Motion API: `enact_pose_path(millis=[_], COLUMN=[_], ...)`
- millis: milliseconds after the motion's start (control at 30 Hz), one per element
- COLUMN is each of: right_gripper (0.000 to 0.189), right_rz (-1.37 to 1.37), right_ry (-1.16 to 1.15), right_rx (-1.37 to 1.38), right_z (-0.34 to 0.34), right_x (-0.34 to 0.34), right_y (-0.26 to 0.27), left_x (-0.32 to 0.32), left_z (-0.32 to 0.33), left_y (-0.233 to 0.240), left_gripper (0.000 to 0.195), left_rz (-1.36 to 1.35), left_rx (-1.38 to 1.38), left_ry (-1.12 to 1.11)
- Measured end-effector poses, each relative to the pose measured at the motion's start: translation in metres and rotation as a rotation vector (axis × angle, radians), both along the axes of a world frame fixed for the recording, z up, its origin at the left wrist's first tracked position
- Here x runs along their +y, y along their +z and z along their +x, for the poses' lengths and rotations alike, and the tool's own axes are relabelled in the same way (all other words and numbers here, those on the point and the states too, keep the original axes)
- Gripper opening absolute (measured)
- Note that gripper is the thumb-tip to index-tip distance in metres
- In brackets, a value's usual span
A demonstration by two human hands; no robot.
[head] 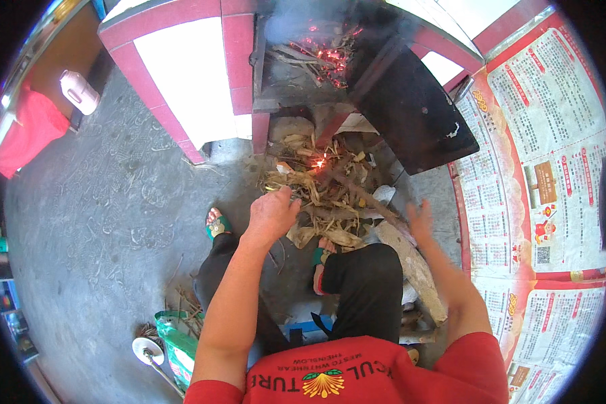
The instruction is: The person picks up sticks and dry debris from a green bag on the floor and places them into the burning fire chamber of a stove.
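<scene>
My left hand (276,208), its fingers curled, is over the near left edge of a heap of dry husks and twigs (328,197); whether it pinches anything is hard to see. Blurred, my right hand (420,217) has its fingers apart, right of the heap beside a long stick (368,197). A small glowing ember (320,162) lies at the stick's far end, on the heap. Beyond, sticks (298,55) and red embers (333,59) burn in the stove's firebox, with smoke above. The black stove door (419,111) hangs open to the right.
A tiled stove wall (182,81) stands ahead. Printed paper sheets (490,202) cover the right side. A split log (409,267) lies by my right leg. Left are a pink thermos (80,92) and red cloth (30,131); near left, a green bag (177,343) with twigs and a long-handled tool (149,351).
</scene>
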State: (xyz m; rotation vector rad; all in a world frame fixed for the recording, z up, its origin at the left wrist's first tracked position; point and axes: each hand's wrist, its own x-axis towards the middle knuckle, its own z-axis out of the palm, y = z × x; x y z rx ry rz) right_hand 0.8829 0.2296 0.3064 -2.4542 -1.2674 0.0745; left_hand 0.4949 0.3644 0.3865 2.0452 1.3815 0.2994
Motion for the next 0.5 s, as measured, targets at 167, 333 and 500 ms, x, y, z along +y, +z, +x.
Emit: enact_pose_path(millis=[167,333,500], right_gripper=[0.06,0.057,0.041], right_rz=[0.617,0.741,0.447], right_ry=[-0.038,-0.021,0.553], right_rx=[0.599,0.94,0.309], right_z=[0.018,-0.039,-0.137], right_x=[0.077,0.086,0.055], right_y=[0.085,0.125,0.126], left_x=[-0.001,0.0,-0.001], left_z=[-0.001,-0.001,-0.012], left_y=[-0.004,-0.004,-0.003], left_gripper=[0.028,0.029,0.028], left_rz=[0.017,0.027,0.014], left_rx=[-0.009,-0.028,-0.017], left_ry=[0.0,-0.005,0.016])
